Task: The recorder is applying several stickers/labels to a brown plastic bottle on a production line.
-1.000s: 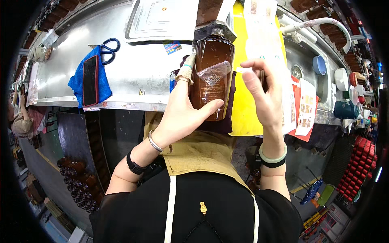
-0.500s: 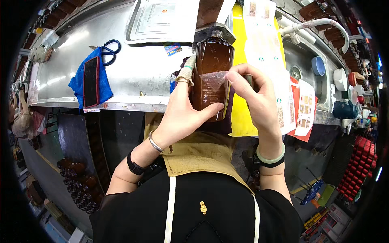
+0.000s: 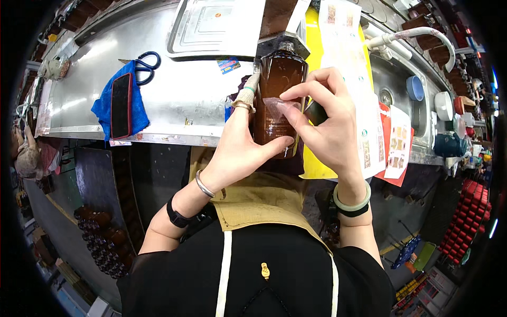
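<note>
A brown transparent bottle (image 3: pixel 282 74) lies with its clear neck pointing away from me, pale print on its lower face. My left hand (image 3: pixel 240 140) is closed around its left side, thumb across the lower face. A whitish cloth cover sits on a finger of that hand, along the bottle's edge. My right hand (image 3: pixel 330 119) pinches a thin clear film (image 3: pixel 273 107) between thumb and index finger, against the bottle's face. A dark rounded object (image 3: pixel 316 113) shows within the curl of the right hand; its kind is hidden.
Left on the steel counter (image 3: pixel 185 100) are a blue cloth (image 3: pixel 140 113) under a black, red-edged phone-like slab (image 3: pixel 121 105), and scissors (image 3: pixel 145 68). A metal tray (image 3: pixel 203 29) stands behind. To the right are a yellow sheet (image 3: pixel 317 153), printed label sheets (image 3: pixel 343 58) and a sink with tap (image 3: pixel 417 33).
My right hand has shifted left over the bottle, and its index finger now bends onto the film beside the thumb. The film looks more bunched. My left hand keeps its hold.
</note>
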Demonstrator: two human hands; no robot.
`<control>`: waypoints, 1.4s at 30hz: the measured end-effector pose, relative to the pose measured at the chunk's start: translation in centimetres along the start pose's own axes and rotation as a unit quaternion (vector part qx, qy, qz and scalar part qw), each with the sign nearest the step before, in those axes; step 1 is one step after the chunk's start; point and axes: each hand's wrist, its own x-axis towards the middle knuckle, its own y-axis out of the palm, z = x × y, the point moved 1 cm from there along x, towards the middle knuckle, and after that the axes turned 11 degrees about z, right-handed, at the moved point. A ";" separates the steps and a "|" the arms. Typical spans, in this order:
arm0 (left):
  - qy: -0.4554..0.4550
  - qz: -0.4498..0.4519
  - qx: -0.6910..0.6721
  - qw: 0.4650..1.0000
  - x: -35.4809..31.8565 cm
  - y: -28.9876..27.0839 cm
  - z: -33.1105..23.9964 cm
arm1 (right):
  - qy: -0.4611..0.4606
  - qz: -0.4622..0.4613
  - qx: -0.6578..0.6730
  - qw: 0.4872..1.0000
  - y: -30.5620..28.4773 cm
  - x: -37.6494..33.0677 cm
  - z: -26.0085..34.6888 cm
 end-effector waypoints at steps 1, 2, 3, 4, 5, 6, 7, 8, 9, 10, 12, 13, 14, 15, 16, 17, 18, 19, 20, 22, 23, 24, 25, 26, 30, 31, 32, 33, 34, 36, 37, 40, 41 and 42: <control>-0.007 0.002 -0.001 1.000 -0.1 0.0 0.1 | 0.010 -0.007 0.012 1.000 0.1 0.2 -0.1; -0.013 0.004 -0.001 1.000 -0.1 0.0 0.1 | 0.019 -0.014 0.023 0.999 0.1 0.4 -0.2; -0.020 0.006 -0.002 1.000 -0.2 -0.1 0.2 | 0.028 -0.021 0.035 0.999 0.2 0.7 -0.4; -0.025 0.013 0.002 1.000 -0.1 -0.1 0.0 | 0.036 -0.031 0.050 0.998 0.3 1.0 -0.8; -0.018 0.012 -0.005 1.000 -0.1 0.0 0.1 | 0.049 -0.043 0.065 0.996 0.5 1.4 -1.4; -0.012 0.011 -0.012 1.000 -0.1 0.1 0.3 | 0.056 -0.054 0.056 0.995 0.6 1.7 -1.9; -0.005 0.010 -0.019 1.000 0.0 0.1 0.4 | 0.062 -0.066 0.047 0.995 0.8 2.0 -2.4; -0.016 0.026 -0.028 0.999 0.0 0.0 0.1 | 0.101 -0.085 0.061 0.989 1.0 2.4 -3.0; -0.016 0.028 -0.046 0.998 0.0 0.0 -0.1 | 0.094 -0.109 0.063 0.988 0.7 2.8 -3.9; -0.017 0.029 -0.064 0.997 0.0 0.1 -0.2 | 0.117 -0.122 0.064 0.984 0.5 2.9 -4.6; -0.017 0.033 -0.092 0.995 0.1 0.0 -0.2 | 0.117 -0.150 0.085 0.978 0.1 2.7 -5.5; -0.017 0.035 -0.103 0.994 0.0 0.0 0.0 | 0.158 -0.125 0.137 0.970 -0.2 2.4 -5.2; -0.017 0.037 -0.114 0.993 0.0 -0.1 0.3 | 0.175 -0.105 0.195 0.959 -0.2 2.4 -5.5; -0.022 0.036 -0.122 0.992 -0.1 -0.2 0.4 | 0.191 -0.085 0.253 0.945 0.0 2.3 -5.8; -0.027 0.036 -0.132 0.990 -0.1 -0.2 0.6 | 0.211 -0.060 0.280 0.935 0.3 2.1 -6.0; -0.032 0.036 -0.141 0.989 -0.1 -0.2 0.7 | 0.229 -0.036 0.307 0.923 0.6 2.1 -6.0; -0.033 0.038 -0.153 0.987 -0.1 -0.2 0.5 | 0.214 -0.015 0.282 0.935 1.0 1.7 -5.5; -0.037 0.044 -0.155 0.986 -0.1 -0.3 0.3 | 0.230 0.003 0.230 0.945 0.8 1.8 -4.3; -0.042 0.051 -0.156 0.986 0.0 -0.5 0.2 | 0.227 -0.010 0.317 0.921 1.4 1.7 -5.2; -0.043 0.057 -0.140 0.988 0.0 -0.9 0.7 | 0.226 -0.023 0.407 0.884 1.8 1.7 -6.0; -0.041 0.055 -0.141 0.988 0.0 -0.9 0.8 | 0.231 -0.022 0.413 0.881 1.6 1.9 -5.8; -0.039 0.054 -0.143 0.988 0.0 -0.9 0.7 | 0.237 -0.021 0.418 0.877 1.5 2.0 -5.8; -0.037 0.054 -0.145 0.987 0.0 -0.8 0.6 | 0.226 -0.021 0.383 0.895 1.6 2.0 -5.8; -0.035 0.053 -0.150 0.987 0.0 -0.7 0.6 | 0.215 -0.022 0.348 0.912 1.8 2.0 -5.8; -0.039 0.048 -0.198 0.978 0.0 -0.7 0.2 | 0.228 -0.028 0.384 0.894 1.3 2.4 -4.8; -0.042 0.048 -0.216 0.974 -0.1 -0.7 0.0 | 0.238 -0.030 0.433 0.869 1.1 2.4 -4.9; -0.049 0.044 -0.217 0.974 -0.2 -0.7 -0.4 | 0.245 -0.016 0.444 0.861 1.1 2.2 -5.5; -0.036 0.046 -0.178 0.982 -0.6 -0.5 -0.2 | 0.229 -0.013 0.406 0.885 1.3 1.9 -5.7; -0.023 0.048 -0.137 0.989 -1.0 -0.3 0.2 | 0.211 -0.009 0.367 0.906 1.6 1.6 -5.9; -0.026 0.050 -0.099 0.994 -1.5 0.1 0.4 | 0.197 -0.015 0.343 0.918 1.9 1.4 -5.7; -0.027 0.047 -0.106 0.993 -1.6 0.2 0.5 | 0.199 -0.017 0.346 0.917 1.9 1.5 -5.5; -0.011 0.034 -0.092 0.995 -1.6 0.3 1.2 | 0.201 -0.026 0.295 0.934 2.1 1.6 -5.5; -0.013 0.031 -0.091 0.995 -1.7 0.3 1.2 | 0.203 -0.026 0.286 0.936 2.0 1.6 -5.4; -0.016 0.028 -0.090 0.995 -1.7 0.4 1.2 | 0.205 -0.025 0.278 0.938 1.8 1.7 -5.0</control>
